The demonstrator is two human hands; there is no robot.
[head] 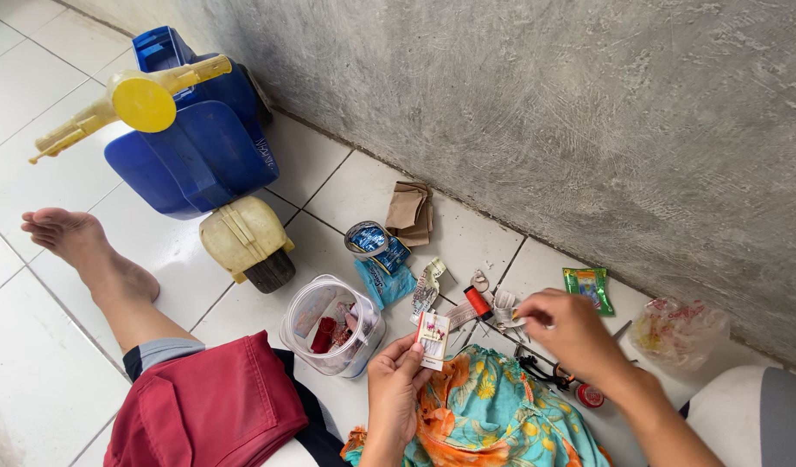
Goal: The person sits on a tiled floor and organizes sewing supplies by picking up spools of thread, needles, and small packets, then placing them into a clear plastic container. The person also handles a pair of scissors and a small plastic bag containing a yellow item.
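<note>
Needle card pinched at lower centre of the frame

The left hand (396, 380) grips a small needle card (433, 339) above the floral cloth (493, 413); the right hand (569, 330), fingers closed, seems to pinch something tiny, too small to tell. Orange thread spool (477, 302) and clear plastic tub (331, 326) lie near. Hold the card steady and draw slowly, I'd judge

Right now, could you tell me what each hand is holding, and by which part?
The left hand pinches a small white needle card by its lower edge. Whether the right hand holds anything cannot be told.
</note>
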